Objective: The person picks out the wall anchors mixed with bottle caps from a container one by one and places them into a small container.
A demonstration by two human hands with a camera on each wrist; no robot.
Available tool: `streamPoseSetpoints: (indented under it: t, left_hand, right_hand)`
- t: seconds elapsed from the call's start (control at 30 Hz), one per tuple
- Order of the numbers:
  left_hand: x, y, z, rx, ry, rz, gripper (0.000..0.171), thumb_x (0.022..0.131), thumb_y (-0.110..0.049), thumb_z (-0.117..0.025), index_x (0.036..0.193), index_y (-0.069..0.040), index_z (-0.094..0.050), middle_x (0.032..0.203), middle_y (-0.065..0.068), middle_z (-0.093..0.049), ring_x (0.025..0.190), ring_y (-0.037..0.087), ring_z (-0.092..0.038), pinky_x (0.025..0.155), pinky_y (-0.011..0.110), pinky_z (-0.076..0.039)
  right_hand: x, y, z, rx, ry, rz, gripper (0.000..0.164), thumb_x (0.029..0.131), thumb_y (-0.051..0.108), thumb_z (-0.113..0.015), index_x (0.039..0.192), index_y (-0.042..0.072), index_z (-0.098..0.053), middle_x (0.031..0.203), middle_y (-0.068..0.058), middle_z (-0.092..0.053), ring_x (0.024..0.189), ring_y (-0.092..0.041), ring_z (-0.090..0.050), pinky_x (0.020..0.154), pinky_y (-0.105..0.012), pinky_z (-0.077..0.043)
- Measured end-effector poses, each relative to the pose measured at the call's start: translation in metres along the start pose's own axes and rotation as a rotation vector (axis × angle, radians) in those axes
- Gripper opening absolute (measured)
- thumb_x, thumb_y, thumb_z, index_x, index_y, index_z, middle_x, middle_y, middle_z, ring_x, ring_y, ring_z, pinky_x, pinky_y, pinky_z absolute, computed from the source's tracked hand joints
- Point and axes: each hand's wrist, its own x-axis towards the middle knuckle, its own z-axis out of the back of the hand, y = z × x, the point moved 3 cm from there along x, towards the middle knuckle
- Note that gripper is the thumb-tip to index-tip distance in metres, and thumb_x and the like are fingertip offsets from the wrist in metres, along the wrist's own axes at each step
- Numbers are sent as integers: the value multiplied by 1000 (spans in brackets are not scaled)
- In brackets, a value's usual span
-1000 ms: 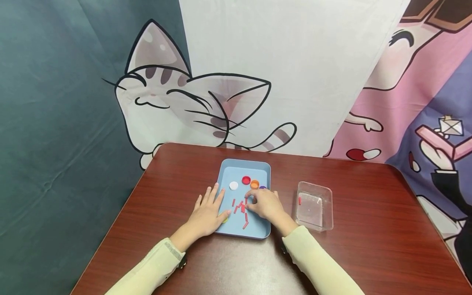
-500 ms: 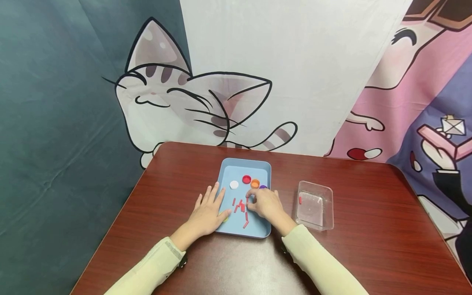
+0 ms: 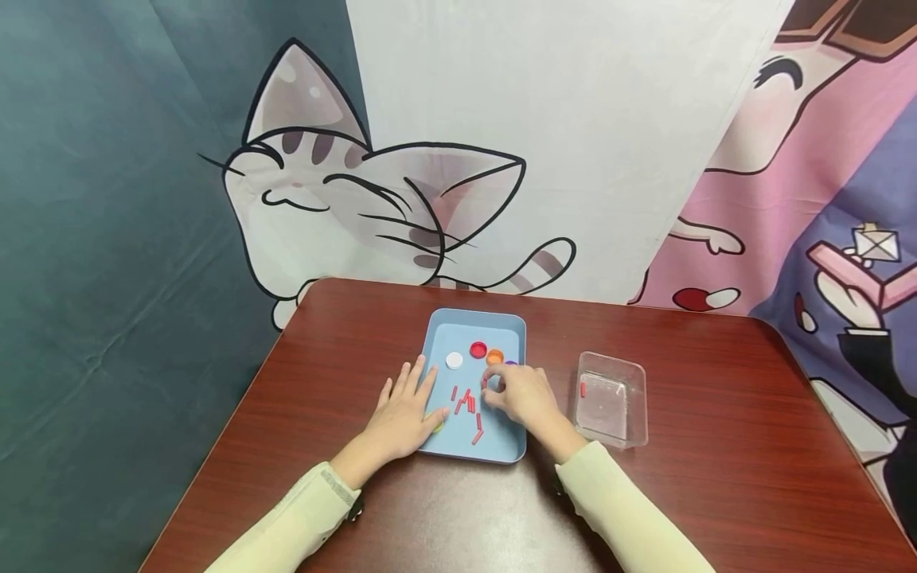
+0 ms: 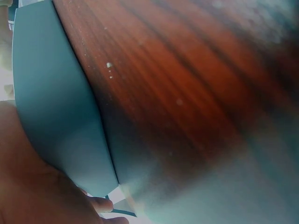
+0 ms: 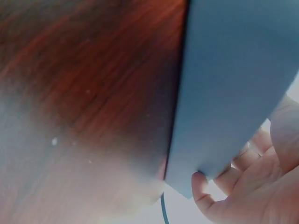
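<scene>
My left hand [image 3: 401, 415] lies with fingers straight and spread over the left rim of the blue tray [image 3: 473, 316]. Its thumb reaches over a yellow-green round piece [image 3: 438, 427], mostly hidden. Above the tray's right half, my right hand [image 3: 524, 395] pinches a small red stick [image 3: 485, 383] between thumb and index finger. Several red sticks [image 3: 470, 404] lie loosely to the left of those fingertips. In the right wrist view the right hand [image 5: 254, 186] reaches over the tray's wall [image 5: 224, 84]; the held stick is hidden there.
Near the tray's back lie a white disc [image 3: 454, 360], a red cap [image 3: 478, 349], an orange cap [image 3: 495, 357] and a partly covered purple one [image 3: 511, 364]. A clear plastic box [image 3: 630, 434] on the right holds one red stick [image 3: 583, 390]. The table [image 3: 716, 446] is brown.
The right hand has shifted slightly to the right, with the pinched red stick moving away from the other sticks. The left hand stays in place on the tray rim.
</scene>
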Motion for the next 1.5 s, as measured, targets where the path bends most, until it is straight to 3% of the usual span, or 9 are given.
streamPoseSetpoints:
  t: [0.1,0.27,0.5,1.03,1.5]
  left_hand:
    - [-1,0,1,-7,-8,-4,77,101,-52,-52,161,-12,-26,170,13,-9,155,40,-10,119,66,-15]
    - [-1,1,0,4,-17,-5,78,101,-53,-53,161,-11,-27,170,13,-10,155,40,-12,119,65,-16]
    - [0,1,-1,9,-20,-6,77,101,-52,-52,161,-11,-27,170,14,-11,155,41,-12,119,65,-16]
    - [-2,0,-1,-1,-23,-8,78,101,-53,-52,161,-10,-27,170,14,-12,154,41,-13,118,66,-16]
    - [-1,0,-1,-5,-25,-6,79,101,-52,-53,162,-11,-26,170,14,-10,154,41,-12,118,66,-16]
  right_hand:
    - [-3,0,5,44,-29,10,16,85,28,-79,99,22,-73,64,10,-57,64,-12,-54,73,-37,-42]
    - [-7,-4,10,169,-87,22,20,84,23,-80,102,16,-74,61,10,-53,58,-9,-49,55,-27,-42]
    - [-12,-11,18,293,-130,-1,23,83,21,-80,104,12,-76,62,9,-53,61,-8,-51,55,-24,-41]
    - [-25,-22,36,347,-238,46,24,83,21,-82,107,18,-78,62,11,-55,58,-7,-51,52,-23,-41]
    - [-36,-35,49,389,-231,43,24,83,20,-83,106,16,-77,61,9,-53,57,-8,-50,55,-25,-41]
